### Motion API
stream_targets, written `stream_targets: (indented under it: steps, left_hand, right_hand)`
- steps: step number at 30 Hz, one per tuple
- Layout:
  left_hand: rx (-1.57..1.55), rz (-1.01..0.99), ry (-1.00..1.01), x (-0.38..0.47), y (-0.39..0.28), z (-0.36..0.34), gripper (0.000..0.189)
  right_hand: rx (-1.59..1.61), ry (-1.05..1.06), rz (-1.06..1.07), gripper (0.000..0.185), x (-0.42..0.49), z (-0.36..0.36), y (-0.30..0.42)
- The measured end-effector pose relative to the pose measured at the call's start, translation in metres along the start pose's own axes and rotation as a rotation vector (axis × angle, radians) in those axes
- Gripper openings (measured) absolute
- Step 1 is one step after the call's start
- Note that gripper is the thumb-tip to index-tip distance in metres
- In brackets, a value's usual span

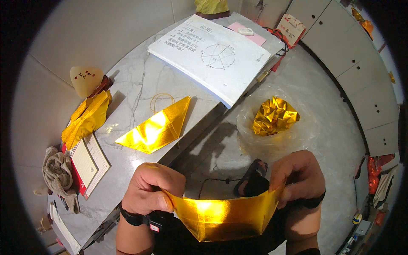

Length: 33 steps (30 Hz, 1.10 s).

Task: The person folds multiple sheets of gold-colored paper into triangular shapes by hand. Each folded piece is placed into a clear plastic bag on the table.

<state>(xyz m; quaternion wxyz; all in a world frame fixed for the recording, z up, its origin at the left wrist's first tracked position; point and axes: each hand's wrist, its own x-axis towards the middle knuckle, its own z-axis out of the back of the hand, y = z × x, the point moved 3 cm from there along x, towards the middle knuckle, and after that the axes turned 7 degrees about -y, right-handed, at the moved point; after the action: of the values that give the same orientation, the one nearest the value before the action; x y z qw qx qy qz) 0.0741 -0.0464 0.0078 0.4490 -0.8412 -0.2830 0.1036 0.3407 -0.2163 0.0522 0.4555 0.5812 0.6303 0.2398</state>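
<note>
Both hands hold a folded piece of shiny gold foil paper (pixel 223 220) by its upper corners, low in front of my body. My left hand (pixel 153 188) pinches the left corner between thumb and fingers. At the right corner, my right hand (pixel 299 178) grips in the same way. Between them the top edge of the paper bows slightly, and crease lines cross its face. On the marble-patterned table lies a gold foil paper boat shape (pixel 156 127) with pointed ends. A thin yellow loop (pixel 162 99) rests just behind it.
A stack of printed sheets (pixel 207 57) overhangs the edge of the table (pixel 127 79). Right of the table, a clear plastic bag (pixel 248 140) holds crumpled gold foil (pixel 275 116). Notebooks (pixel 86 162), gold paper (pixel 87 118), a grey cloth (pixel 58 170) and a pale stone ornament (pixel 85 79) line the left.
</note>
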Motion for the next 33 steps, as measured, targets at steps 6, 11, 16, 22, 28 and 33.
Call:
stream_targets:
  steps: [6,11,16,22,28,33]
  left_hand:
    - [0.017,0.021,0.037,0.004,0.000,-0.002,0.030]
    - [0.040,0.018,0.032,0.003,0.001,-0.003,0.030]
    - [0.053,0.014,0.017,0.001,0.003,0.000,0.029]
    - [0.179,0.093,-0.087,0.001,-0.002,-0.001,0.036]
    - [0.195,0.005,-0.261,0.010,0.000,-0.005,0.067]
    - [0.236,-0.156,-0.376,0.012,0.003,-0.004,0.049]
  right_hand:
    - [0.011,0.007,-0.018,0.031,0.000,-0.002,0.000]
    - [-0.026,0.025,-0.007,0.030,0.000,-0.002,-0.002]
    - [0.001,0.031,0.010,0.029,-0.001,-0.003,-0.003]
    - [-0.058,-0.051,0.061,0.022,-0.003,-0.010,0.004]
    - [-0.814,-0.167,0.487,0.020,-0.005,-0.025,0.016]
    - [-1.298,-0.238,0.955,0.025,-0.006,-0.045,0.000]
